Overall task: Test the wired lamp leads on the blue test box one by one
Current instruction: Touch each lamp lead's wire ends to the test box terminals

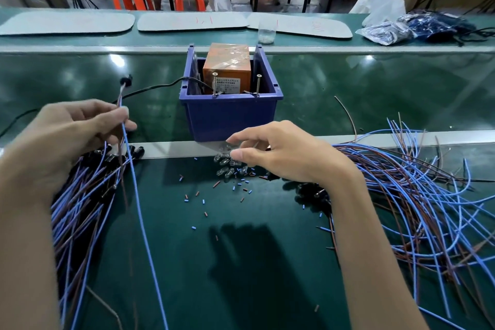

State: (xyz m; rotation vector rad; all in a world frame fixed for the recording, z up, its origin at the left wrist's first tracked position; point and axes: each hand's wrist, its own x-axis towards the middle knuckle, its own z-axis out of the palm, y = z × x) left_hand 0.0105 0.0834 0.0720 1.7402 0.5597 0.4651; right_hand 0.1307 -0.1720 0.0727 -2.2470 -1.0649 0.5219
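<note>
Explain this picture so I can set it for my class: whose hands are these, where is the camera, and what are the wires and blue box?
The single picture comes from a camera worn on a person's head, looking down at their own bare hands; there is no machine. The left hand pinches one blue-and-brown wired lead, with a black socket at its top end. The right hand reaches over a small heap of clear glass bulbs; whether it holds one cannot be told. Behind stands the blue plastic test box, holding an orange block, with two upright metal screws on its front rim. Loose bundles of blue and brown wires lie on the green work surface at both sides.
</note>
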